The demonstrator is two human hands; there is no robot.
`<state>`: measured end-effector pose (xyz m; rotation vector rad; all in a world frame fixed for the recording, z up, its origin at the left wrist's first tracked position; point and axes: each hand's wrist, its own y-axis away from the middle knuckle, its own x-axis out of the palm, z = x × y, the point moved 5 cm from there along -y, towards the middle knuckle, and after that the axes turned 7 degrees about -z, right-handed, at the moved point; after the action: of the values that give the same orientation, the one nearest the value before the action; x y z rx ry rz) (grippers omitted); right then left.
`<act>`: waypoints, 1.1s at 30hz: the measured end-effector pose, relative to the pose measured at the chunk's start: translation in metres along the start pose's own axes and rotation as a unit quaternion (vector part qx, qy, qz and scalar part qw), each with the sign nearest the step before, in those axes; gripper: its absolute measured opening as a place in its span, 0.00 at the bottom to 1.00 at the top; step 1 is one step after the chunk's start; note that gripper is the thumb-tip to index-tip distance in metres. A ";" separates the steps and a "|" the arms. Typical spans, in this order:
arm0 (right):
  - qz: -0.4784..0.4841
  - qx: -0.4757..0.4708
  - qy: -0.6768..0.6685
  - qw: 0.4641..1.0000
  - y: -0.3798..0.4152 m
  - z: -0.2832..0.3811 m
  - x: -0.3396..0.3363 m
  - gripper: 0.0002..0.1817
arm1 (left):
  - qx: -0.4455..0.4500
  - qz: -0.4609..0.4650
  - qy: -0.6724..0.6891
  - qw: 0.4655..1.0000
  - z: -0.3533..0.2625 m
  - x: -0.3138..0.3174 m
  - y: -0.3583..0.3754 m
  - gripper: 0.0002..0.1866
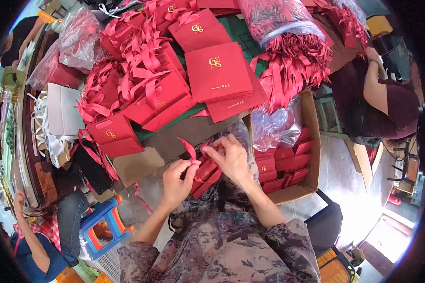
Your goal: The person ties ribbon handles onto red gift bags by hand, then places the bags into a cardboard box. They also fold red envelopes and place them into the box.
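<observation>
On my lap lies a red paper gift bag (205, 175) with gold lettering, partly covered by my hands. My left hand (178, 181) pinches a red ribbon (188, 147) between thumb and fingers, one end sticking up above them. My right hand (229, 158) is closed at the bag's upper edge, thumb and forefinger pressed on the ribbon there. Whether the ribbon is knotted cannot be made out. Just beyond my hands, a stack of flat red bags (219, 70) lies on the table beside several opened bags (158, 101) with loose ribbons.
To my right stands a cardboard box (311, 177) holding red bags and clear plastic. Bundled red ribbons (293, 70) hang over the table edge. White bags (63, 111) stand at the left. A blue stool (106, 226) is lower left. Other people sit at both sides.
</observation>
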<state>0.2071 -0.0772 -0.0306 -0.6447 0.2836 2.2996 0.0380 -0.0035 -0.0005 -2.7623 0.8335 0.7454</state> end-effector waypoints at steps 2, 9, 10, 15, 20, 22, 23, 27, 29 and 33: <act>0.016 -0.064 0.072 0.995 0.001 0.008 0.004 0.18 | -0.006 -0.004 0.011 1.000 0.004 0.003 0.003 0.07; -0.017 -0.102 0.021 0.994 0.009 0.007 0.011 0.09 | -0.106 0.000 0.090 0.990 0.022 0.004 0.000 0.09; -0.013 -0.104 0.020 0.994 0.013 0.009 0.011 0.09 | -0.136 0.008 0.117 0.984 0.027 0.005 -0.002 0.09; -0.048 -0.217 0.034 0.974 0.033 0.029 0.008 0.09 | -0.132 0.003 0.099 0.986 0.029 0.010 -0.003 0.09; -0.006 -0.231 0.093 0.968 0.037 0.034 0.013 0.06 | -0.079 -0.023 0.043 0.996 0.016 0.006 -0.004 0.09; -0.005 -0.243 0.096 0.965 0.038 0.036 0.015 0.05 | -0.074 -0.032 0.042 0.996 0.017 0.006 -0.005 0.09; -0.005 -0.253 0.100 0.962 0.039 0.036 0.015 0.05 | -0.069 -0.040 0.041 0.996 0.017 0.007 -0.005 0.09; -0.001 -0.252 0.102 0.962 0.038 0.036 0.014 0.05 | -0.076 -0.040 0.031 0.996 0.016 0.008 -0.007 0.09; 0.054 -0.224 0.103 0.968 0.036 0.037 0.011 0.07 | -0.055 -0.060 0.068 0.994 0.015 0.007 -0.008 0.09; 0.062 -0.074 -0.077 0.992 0.021 0.035 -0.002 0.16 | -0.047 -0.057 0.042 0.996 0.016 0.005 -0.010 0.09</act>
<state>0.1812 -0.0800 0.0005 -0.5319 0.0824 2.4921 0.0403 0.0067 -0.0171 -2.9142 0.6644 0.6686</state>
